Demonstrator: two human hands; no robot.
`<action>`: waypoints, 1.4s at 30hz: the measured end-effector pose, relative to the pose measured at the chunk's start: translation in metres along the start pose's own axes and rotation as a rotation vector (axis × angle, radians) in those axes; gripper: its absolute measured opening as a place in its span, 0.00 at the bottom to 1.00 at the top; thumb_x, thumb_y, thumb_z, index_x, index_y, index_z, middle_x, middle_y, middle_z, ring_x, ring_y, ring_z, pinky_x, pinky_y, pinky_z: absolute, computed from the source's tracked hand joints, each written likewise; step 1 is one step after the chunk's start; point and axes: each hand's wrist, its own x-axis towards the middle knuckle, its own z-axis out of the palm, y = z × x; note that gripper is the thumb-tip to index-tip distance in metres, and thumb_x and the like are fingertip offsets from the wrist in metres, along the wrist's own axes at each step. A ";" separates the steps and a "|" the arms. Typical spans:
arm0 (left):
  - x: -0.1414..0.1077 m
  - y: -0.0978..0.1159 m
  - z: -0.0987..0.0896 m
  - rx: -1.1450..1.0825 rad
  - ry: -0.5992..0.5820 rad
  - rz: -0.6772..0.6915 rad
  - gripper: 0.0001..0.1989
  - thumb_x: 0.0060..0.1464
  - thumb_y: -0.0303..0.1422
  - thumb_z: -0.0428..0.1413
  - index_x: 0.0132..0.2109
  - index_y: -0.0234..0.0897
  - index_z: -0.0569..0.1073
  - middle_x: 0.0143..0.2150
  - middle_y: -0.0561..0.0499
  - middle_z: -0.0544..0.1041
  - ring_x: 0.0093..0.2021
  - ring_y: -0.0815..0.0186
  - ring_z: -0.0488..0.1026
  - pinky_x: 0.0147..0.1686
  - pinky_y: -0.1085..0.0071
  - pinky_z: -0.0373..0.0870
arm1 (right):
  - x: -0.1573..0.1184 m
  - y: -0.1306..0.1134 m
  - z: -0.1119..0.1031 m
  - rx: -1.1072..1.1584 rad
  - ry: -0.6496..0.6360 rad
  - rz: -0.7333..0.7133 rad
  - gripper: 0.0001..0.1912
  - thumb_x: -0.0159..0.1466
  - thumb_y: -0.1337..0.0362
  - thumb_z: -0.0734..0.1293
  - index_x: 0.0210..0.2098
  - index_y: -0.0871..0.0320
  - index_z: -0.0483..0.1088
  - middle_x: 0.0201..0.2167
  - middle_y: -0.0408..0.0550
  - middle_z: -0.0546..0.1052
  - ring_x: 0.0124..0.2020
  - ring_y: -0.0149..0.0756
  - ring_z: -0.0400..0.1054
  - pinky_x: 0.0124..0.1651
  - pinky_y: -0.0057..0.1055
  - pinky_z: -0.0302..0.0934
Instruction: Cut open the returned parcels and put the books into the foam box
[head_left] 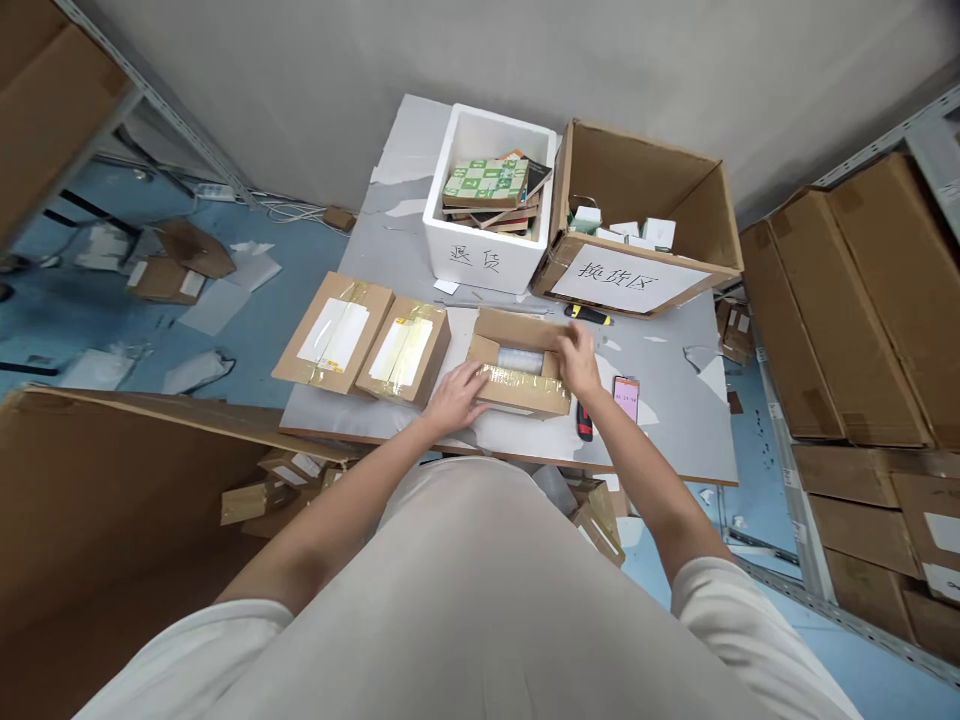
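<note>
In front of me on the table lies an opened cardboard box [525, 392], its flaps up and glossy tape along the near flap. Something wrapped in clear, whitish plastic, perhaps bubble wrap [520, 360], shows inside. My left hand [455, 398] grips the box's left front corner, fingers over the edge and thumb low on the front. At the right end, my right hand [579, 362] has its fingers bent around the side flap; some fingertips are hidden. A black-and-yellow utility knife [587, 315] lies beyond the right hand, and a red-and-black one [584, 422] lies just below it.
Two taped parcels, a wider one [334, 335] and a narrower one [405, 352], lie left. Behind stand a white foam box [480, 255] of books and a large carton [637, 272] with small white boxes. A phone [626, 397] lies right. Shelves with cartons [862, 310] flank the table [675, 430].
</note>
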 end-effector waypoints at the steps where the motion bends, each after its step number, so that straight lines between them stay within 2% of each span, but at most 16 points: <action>1: 0.004 -0.006 -0.008 0.016 -0.036 -0.002 0.36 0.50 0.45 0.59 0.63 0.35 0.61 0.66 0.35 0.59 0.66 0.48 0.55 0.61 0.51 0.58 | -0.010 -0.001 -0.004 -0.012 -0.085 -0.092 0.21 0.67 0.60 0.54 0.55 0.58 0.65 0.57 0.58 0.64 0.60 0.48 0.55 0.59 0.44 0.52; 3: 0.014 -0.022 -0.021 0.040 -0.134 0.010 0.48 0.40 0.48 0.64 0.65 0.33 0.57 0.68 0.34 0.55 0.68 0.46 0.52 0.63 0.53 0.55 | -0.028 -0.005 -0.014 -0.047 -0.250 -0.220 0.25 0.65 0.54 0.60 0.57 0.59 0.65 0.55 0.60 0.67 0.56 0.50 0.59 0.58 0.44 0.53; 6: 0.028 -0.043 -0.031 0.028 -0.287 0.041 0.57 0.34 0.45 0.67 0.67 0.29 0.51 0.68 0.33 0.54 0.68 0.48 0.52 0.63 0.58 0.55 | -0.050 -0.014 -0.023 -0.146 -0.372 -0.240 0.32 0.61 0.54 0.66 0.60 0.62 0.60 0.51 0.60 0.70 0.53 0.51 0.62 0.57 0.46 0.52; 9: 0.037 -0.055 -0.032 -0.001 -0.321 0.042 0.53 0.38 0.40 0.65 0.67 0.29 0.50 0.68 0.34 0.55 0.67 0.53 0.55 0.62 0.63 0.58 | -0.081 -0.024 -0.018 -0.217 -0.319 -0.174 0.18 0.67 0.66 0.57 0.54 0.60 0.66 0.46 0.58 0.73 0.48 0.46 0.66 0.54 0.43 0.55; 11: 0.040 -0.056 -0.032 0.006 -0.309 0.035 0.49 0.40 0.37 0.64 0.67 0.28 0.52 0.68 0.34 0.56 0.67 0.54 0.56 0.62 0.64 0.57 | -0.107 -0.029 -0.009 -0.227 -0.279 -0.198 0.19 0.68 0.71 0.52 0.51 0.59 0.69 0.49 0.58 0.73 0.51 0.45 0.65 0.53 0.41 0.56; 15: 0.042 -0.051 -0.039 0.071 -0.367 0.056 0.45 0.41 0.34 0.61 0.66 0.29 0.54 0.68 0.34 0.55 0.68 0.51 0.54 0.62 0.56 0.56 | -0.145 -0.032 0.002 -0.131 -0.234 -0.280 0.17 0.67 0.67 0.56 0.51 0.61 0.70 0.59 0.59 0.67 0.61 0.48 0.57 0.58 0.44 0.54; 18: 0.042 -0.041 -0.050 0.154 -0.380 0.080 0.40 0.41 0.30 0.57 0.64 0.33 0.59 0.67 0.37 0.58 0.68 0.48 0.53 0.61 0.50 0.54 | -0.131 -0.033 -0.012 -0.056 -0.218 -0.171 0.18 0.66 0.66 0.56 0.52 0.59 0.70 0.55 0.56 0.71 0.56 0.45 0.64 0.55 0.41 0.58; 20: 0.045 -0.029 -0.052 0.186 -0.349 0.076 0.31 0.44 0.28 0.53 0.59 0.36 0.66 0.61 0.39 0.68 0.62 0.50 0.63 0.59 0.51 0.56 | -0.103 -0.040 -0.026 -0.068 -0.236 -0.091 0.22 0.65 0.71 0.54 0.55 0.58 0.68 0.52 0.54 0.73 0.51 0.41 0.68 0.51 0.37 0.61; 22: 0.054 -0.013 -0.048 0.163 -0.334 0.129 0.21 0.49 0.28 0.49 0.51 0.37 0.73 0.51 0.41 0.76 0.52 0.54 0.72 0.55 0.55 0.60 | -0.069 -0.053 -0.036 -0.126 -0.309 -0.097 0.23 0.64 0.73 0.54 0.54 0.57 0.69 0.50 0.54 0.75 0.49 0.41 0.69 0.47 0.34 0.61; 26: 0.079 0.018 -0.027 0.107 -0.447 0.313 0.14 0.55 0.35 0.49 0.37 0.38 0.78 0.39 0.42 0.80 0.43 0.56 0.75 0.51 0.57 0.61 | -0.016 -0.083 -0.032 -0.288 -0.502 -0.140 0.17 0.65 0.68 0.57 0.47 0.56 0.73 0.44 0.54 0.77 0.44 0.44 0.71 0.45 0.37 0.59; 28: 0.088 0.025 -0.022 0.164 -0.477 0.268 0.15 0.54 0.40 0.52 0.33 0.35 0.79 0.35 0.40 0.80 0.40 0.54 0.75 0.55 0.52 0.57 | -0.008 -0.091 -0.026 -0.384 -0.557 -0.112 0.16 0.65 0.69 0.57 0.43 0.60 0.75 0.43 0.58 0.78 0.44 0.46 0.71 0.48 0.40 0.56; 30: 0.087 0.027 -0.026 0.217 -0.420 0.256 0.18 0.52 0.44 0.54 0.33 0.33 0.79 0.34 0.38 0.79 0.41 0.51 0.74 0.59 0.45 0.49 | -0.011 -0.088 -0.025 -0.441 -0.542 -0.104 0.16 0.64 0.71 0.57 0.42 0.64 0.75 0.43 0.62 0.77 0.46 0.48 0.70 0.51 0.43 0.53; 33: 0.070 0.023 -0.043 0.260 -0.270 0.299 0.25 0.49 0.53 0.54 0.39 0.35 0.79 0.38 0.37 0.78 0.47 0.47 0.71 0.62 0.40 0.35 | -0.029 -0.068 -0.035 -0.443 -0.399 -0.097 0.17 0.64 0.71 0.56 0.46 0.66 0.73 0.45 0.65 0.75 0.49 0.50 0.66 0.54 0.46 0.50; 36: 0.043 0.017 -0.054 0.272 -0.142 0.144 0.35 0.45 0.60 0.52 0.48 0.34 0.77 0.47 0.34 0.76 0.55 0.40 0.64 0.62 0.36 0.26 | -0.050 -0.040 -0.042 -0.420 -0.285 0.011 0.18 0.66 0.63 0.58 0.51 0.63 0.69 0.51 0.64 0.72 0.52 0.52 0.64 0.58 0.51 0.46; 39: 0.021 0.011 -0.045 0.277 -0.089 -0.043 0.48 0.41 0.63 0.52 0.58 0.27 0.69 0.60 0.28 0.66 0.62 0.36 0.55 0.60 0.34 0.23 | -0.063 -0.021 -0.035 -0.369 -0.286 0.135 0.24 0.66 0.58 0.60 0.59 0.62 0.62 0.59 0.62 0.66 0.56 0.53 0.61 0.59 0.53 0.44; 42: 0.008 0.005 -0.023 0.311 -0.140 -0.160 0.57 0.39 0.64 0.53 0.63 0.20 0.60 0.65 0.23 0.56 0.65 0.37 0.50 0.59 0.32 0.28 | -0.068 -0.013 -0.018 -0.303 -0.336 0.206 0.28 0.67 0.61 0.57 0.64 0.63 0.53 0.65 0.60 0.59 0.60 0.50 0.58 0.59 0.52 0.47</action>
